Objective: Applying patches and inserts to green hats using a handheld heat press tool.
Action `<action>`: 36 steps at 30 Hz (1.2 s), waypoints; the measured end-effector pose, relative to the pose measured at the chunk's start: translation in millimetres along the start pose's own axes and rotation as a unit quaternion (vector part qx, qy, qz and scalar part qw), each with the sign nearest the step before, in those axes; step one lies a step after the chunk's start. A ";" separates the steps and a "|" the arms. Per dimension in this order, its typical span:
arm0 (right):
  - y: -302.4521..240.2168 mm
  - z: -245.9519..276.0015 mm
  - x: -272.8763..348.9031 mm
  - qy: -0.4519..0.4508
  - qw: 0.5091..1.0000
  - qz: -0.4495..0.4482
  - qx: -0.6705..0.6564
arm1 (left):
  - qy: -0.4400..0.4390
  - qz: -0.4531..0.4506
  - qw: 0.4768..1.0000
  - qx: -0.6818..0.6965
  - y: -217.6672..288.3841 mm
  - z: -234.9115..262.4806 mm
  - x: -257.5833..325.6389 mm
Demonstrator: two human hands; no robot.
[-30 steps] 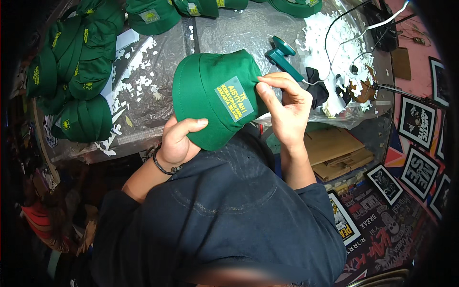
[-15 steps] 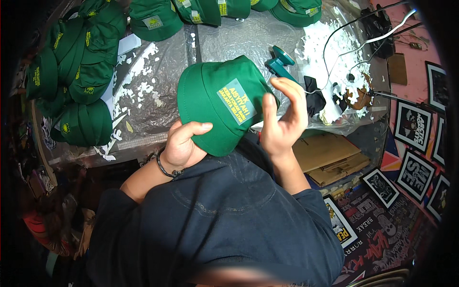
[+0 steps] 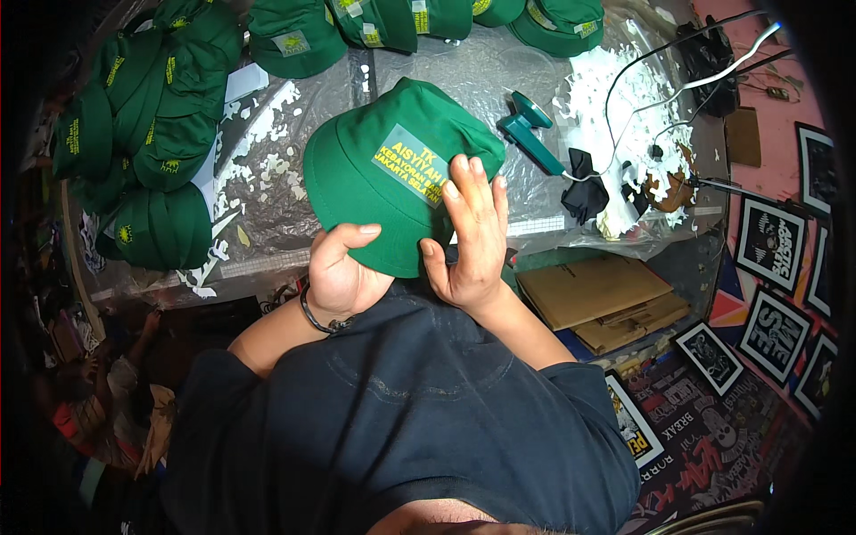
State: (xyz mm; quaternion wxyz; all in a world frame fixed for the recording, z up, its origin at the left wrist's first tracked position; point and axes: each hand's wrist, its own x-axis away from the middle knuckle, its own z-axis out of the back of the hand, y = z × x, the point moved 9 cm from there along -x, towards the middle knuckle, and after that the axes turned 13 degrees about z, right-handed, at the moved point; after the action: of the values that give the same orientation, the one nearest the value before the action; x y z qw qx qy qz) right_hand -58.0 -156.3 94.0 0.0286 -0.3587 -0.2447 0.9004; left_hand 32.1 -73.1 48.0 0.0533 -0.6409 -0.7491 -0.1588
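A green bucket hat [image 3: 343,160] is held up in front of my chest, its crown tilted away. A clear film patch [image 3: 410,160] with yellow lettering lies on its front. My left hand [image 3: 343,272] grips the near brim, thumb on top and the other fingers hidden underneath. With fingers stretched out, my right hand [image 3: 473,236] lies against the right side of the crown, its fingertips over the patch's right edge. Beyond the hat, a teal hand-held tool [image 3: 535,143] with a round head and a cord rests on the plastic-covered table [image 3: 473,76].
Stacked green hats [image 3: 165,134] fill the table's left side, and more hats [image 3: 294,40] line the back. White scraps [image 3: 615,89] lie in a heap at right, with cables [image 3: 704,80] across them. Brown cardboard [image 3: 593,290] sits below the right edge. Another person [image 3: 85,415] is at lower left.
My right hand has come in from beside the hat and now lies flat on the crown and patch edge. The hat has shifted slightly left and away, with my left hand still on its brim.
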 end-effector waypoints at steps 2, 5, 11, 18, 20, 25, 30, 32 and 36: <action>0.8 1.0 -0.5 0.022 1.000 -0.011 -0.004 | -0.003 -0.005 1.000 -0.004 0.0 -2.6 -0.1; 3.2 2.0 6.1 0.023 1.000 -0.014 0.007 | 0.019 -0.016 1.000 -0.006 -1.6 4.8 1.9; -3.6 3.9 15.3 0.051 0.999 -0.004 -0.010 | 0.009 -0.003 0.999 -0.035 -7.7 2.3 0.8; -13.7 12.3 24.2 0.049 0.997 0.037 0.037 | -0.006 0.001 0.999 -0.048 -14.9 -2.0 2.0; -13.6 12.2 20.6 0.060 0.997 0.039 0.006 | -0.020 0.000 0.999 -0.038 -14.2 -2.9 3.0; -8.7 7.9 22.1 0.050 0.998 0.038 -0.025 | -0.013 -0.020 0.998 -0.056 -15.4 -2.4 2.3; -10.0 12.8 18.1 0.057 0.997 0.035 -0.040 | 0.011 -0.037 0.995 -0.091 -16.0 -7.7 2.7; -9.7 12.2 18.9 0.054 0.997 0.033 -0.046 | 0.018 -0.045 0.995 -0.093 -15.2 -8.2 3.7; -10.8 12.7 19.4 0.058 0.997 0.038 -0.045 | 0.013 -0.056 0.992 -0.108 -13.2 -5.0 8.0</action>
State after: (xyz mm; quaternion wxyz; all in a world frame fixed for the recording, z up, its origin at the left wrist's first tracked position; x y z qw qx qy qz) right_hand -82.1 -147.8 94.6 -0.0076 -0.4207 -0.2693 0.8663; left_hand 17.1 -68.8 52.7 -0.0157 -0.5978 -0.7616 -0.2498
